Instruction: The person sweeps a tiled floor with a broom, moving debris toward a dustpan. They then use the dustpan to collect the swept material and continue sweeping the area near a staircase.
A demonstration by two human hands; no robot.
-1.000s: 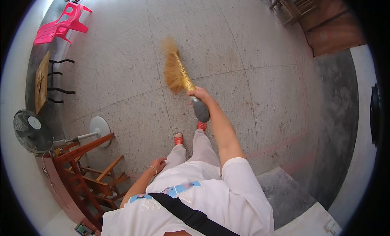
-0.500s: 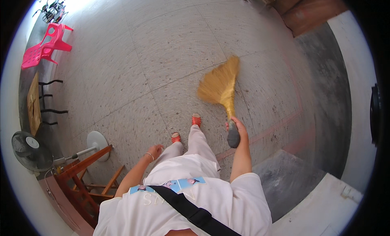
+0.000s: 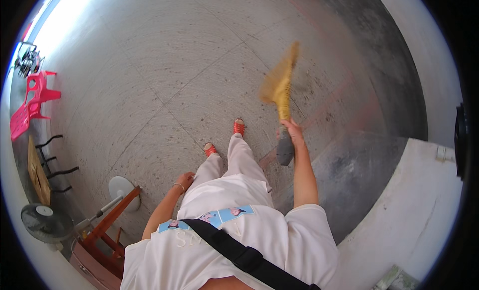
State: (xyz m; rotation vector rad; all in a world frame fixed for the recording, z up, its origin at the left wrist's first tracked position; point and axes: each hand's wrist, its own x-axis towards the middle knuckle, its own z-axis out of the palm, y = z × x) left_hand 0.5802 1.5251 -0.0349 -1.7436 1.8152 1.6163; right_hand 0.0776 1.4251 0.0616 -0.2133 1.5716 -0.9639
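Note:
My right hand (image 3: pixel 293 132) is wrapped around the handle of a yellow straw broom (image 3: pixel 280 83), just above its dark grey butt end. The broom points away from me, its fan of bristles blurred by motion and turned partly edge-on above the speckled floor (image 3: pixel 199 65). Whether the bristle tips touch the floor I cannot tell. Beside my left thigh hangs my left hand (image 3: pixel 186 180), fingers loose and holding nothing, a bracelet at its wrist.
Dark specks of debris (image 3: pixel 312 80) lie right of the broom. Along the left stand a pink plastic chair (image 3: pixel 37 98), a folding table (image 3: pixel 39 173) on its side, a fan (image 3: pixel 46 222) and a wooden frame (image 3: pixel 107 225). A white wall block (image 3: pixel 394 205) rises at right.
The broom has swung away and to the right, its fan now narrower and blurred. My right arm reaches farther forward. The whole view has turned, and my left hand sits closer to my thigh.

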